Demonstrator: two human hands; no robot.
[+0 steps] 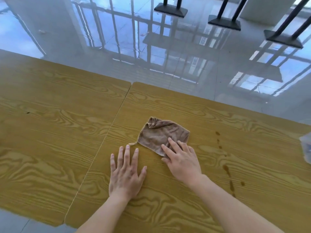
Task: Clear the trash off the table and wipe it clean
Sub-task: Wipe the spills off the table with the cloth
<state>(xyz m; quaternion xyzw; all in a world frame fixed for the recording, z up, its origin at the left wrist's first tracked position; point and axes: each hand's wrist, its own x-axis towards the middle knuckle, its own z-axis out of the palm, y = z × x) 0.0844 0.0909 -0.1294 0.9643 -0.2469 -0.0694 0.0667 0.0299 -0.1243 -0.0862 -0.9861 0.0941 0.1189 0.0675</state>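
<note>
A brown cloth (pixel 159 133) lies crumpled on the wood-grain table (pixel 218 128), near its middle. My right hand (pixel 182 161) rests flat on the cloth's near right corner, fingers spread and pressing down. My left hand (pixel 125 172) lies flat on the bare table just left of the cloth, fingers apart, holding nothing. A trail of brown liquid drops (pixel 226 167) runs down the table to the right of my right hand. At the right edge of the view sits a blurred clear plastic item (pixel 306 148), only partly visible.
A second table of the same kind (pixel 50 115) butts against the left side, with a narrow seam between the two. Beyond the far edge is a glossy tiled floor (pixel 117 39) with black table bases (pixel 223 22) at the upper right.
</note>
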